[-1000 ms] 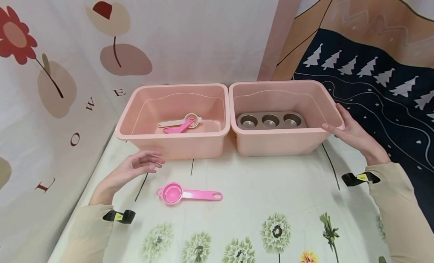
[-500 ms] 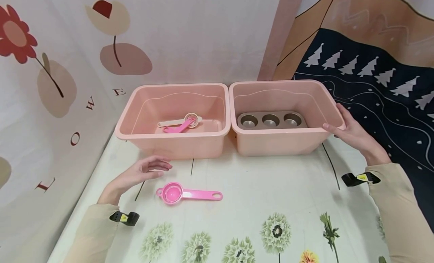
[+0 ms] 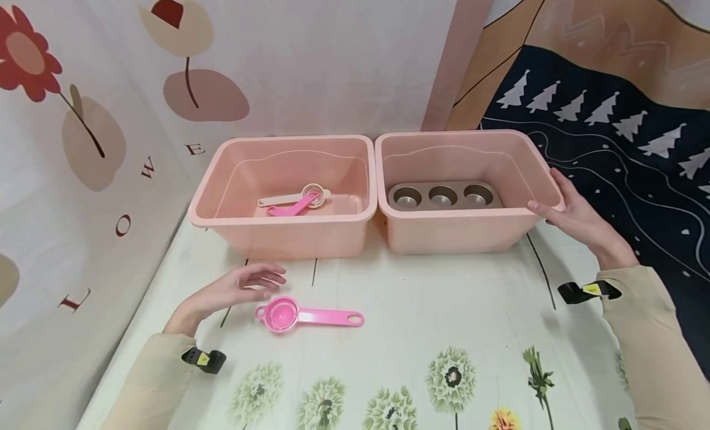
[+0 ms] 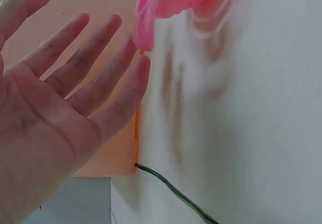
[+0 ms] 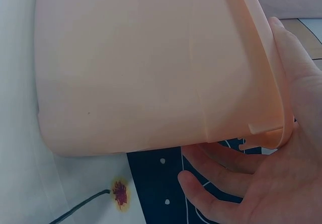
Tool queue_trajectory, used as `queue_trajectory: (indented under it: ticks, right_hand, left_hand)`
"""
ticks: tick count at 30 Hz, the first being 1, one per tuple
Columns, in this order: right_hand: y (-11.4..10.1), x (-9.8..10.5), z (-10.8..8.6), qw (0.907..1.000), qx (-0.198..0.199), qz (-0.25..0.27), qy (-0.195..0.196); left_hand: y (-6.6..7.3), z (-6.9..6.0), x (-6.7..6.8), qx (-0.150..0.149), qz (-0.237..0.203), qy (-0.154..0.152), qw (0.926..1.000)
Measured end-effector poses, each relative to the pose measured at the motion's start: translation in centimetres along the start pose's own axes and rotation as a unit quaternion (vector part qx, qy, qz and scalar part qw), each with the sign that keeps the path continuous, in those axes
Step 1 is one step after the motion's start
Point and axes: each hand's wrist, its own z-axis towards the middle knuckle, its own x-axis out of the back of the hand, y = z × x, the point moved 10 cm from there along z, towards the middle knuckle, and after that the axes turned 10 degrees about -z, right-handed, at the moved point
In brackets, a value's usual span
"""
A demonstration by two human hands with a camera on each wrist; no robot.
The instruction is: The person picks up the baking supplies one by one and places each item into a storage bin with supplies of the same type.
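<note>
A pink egg separator (image 3: 281, 315) with a long slotted handle lies on the table in front of the left pink bin (image 3: 288, 239). Just behind and left of its round cup hovers my left hand (image 3: 244, 285), fingers loosely extended and holding nothing. In the left wrist view, the palm of that hand (image 4: 65, 103) and the spread fingers show, with part of the pink separator (image 4: 176, 0) beyond the fingertips. My right hand (image 3: 577, 214) grips the right pink bin (image 3: 449, 233) at its front right corner. The right wrist view has the thumb along the rim and fingers curled beneath.
Inside the left bin lie a cream utensil (image 3: 277, 201) with a round head and a pink utensil (image 3: 291, 208) across it. A metal muffin pan (image 3: 427, 199) rests in the right bin. The bins stand side by side before a printed cloth backdrop (image 3: 333, 60).
My left hand has moved to the right and toward me, nearer the pink egg separator. My right hand stays on the right bin, and the utensils have not moved.
</note>
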Motion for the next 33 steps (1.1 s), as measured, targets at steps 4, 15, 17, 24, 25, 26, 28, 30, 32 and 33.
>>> queue_trajectory:
  ticks: [4, 15, 17, 24, 25, 26, 28, 30, 32, 33]
  right_hand:
    - [-0.1, 0.1, 0.0, 1.0000, 0.005, 0.003, 0.004]
    - [0.2, 0.1, 0.2, 1.0000, 0.006, 0.000, 0.003]
    - [0.1, 0.1, 0.2, 1.0000, 0.006, 0.001, 0.003]
    - [0.0, 0.2, 0.0, 0.9999, 0.005, 0.006, 0.007]
    - [0.0, 0.2, 0.0, 0.9999, 0.005, 0.007, 0.007]
    - [0.0, 0.1, 0.0, 0.9999, 0.007, 0.008, 0.006]
    - [0.0, 0.1, 0.0, 0.9999, 0.007, 0.009, 0.007]
    - [0.0, 0.2, 0.0, 0.9999, 0.007, 0.008, 0.007]
    - [0.0, 0.1, 0.1, 0.9999, 0.007, 0.007, 0.006]
    - [0.0, 0.1, 0.1, 0.9999, 0.006, 0.007, 0.006]
  left_hand:
    - [-0.2, 0.1, -0.3, -0.002, 0.002, -0.015, 0.9999]
    - [-0.6, -0.2, -1.7, -0.015, -0.019, -0.089, 0.9958]
    - [-1.0, -0.3, -1.9, -0.010, -0.010, -0.094, 0.9954]
    - [-2.1, -0.3, -2.0, 0.017, 0.021, -0.099, 0.9948]
    - [-2.3, -0.3, -2.0, 0.022, 0.023, -0.099, 0.9946]
    - [-2.4, -0.3, -2.0, 0.025, 0.025, -0.100, 0.9944]
    - [-2.7, -0.2, -2.1, 0.032, 0.028, -0.101, 0.9940]
    - [-2.9, -0.2, -2.1, 0.036, 0.028, -0.102, 0.9937]
    - [-3.1, -0.2, -2.2, 0.040, 0.023, -0.103, 0.9936]
    - [-3.2, -0.2, -2.2, 0.044, 0.020, -0.101, 0.9937]
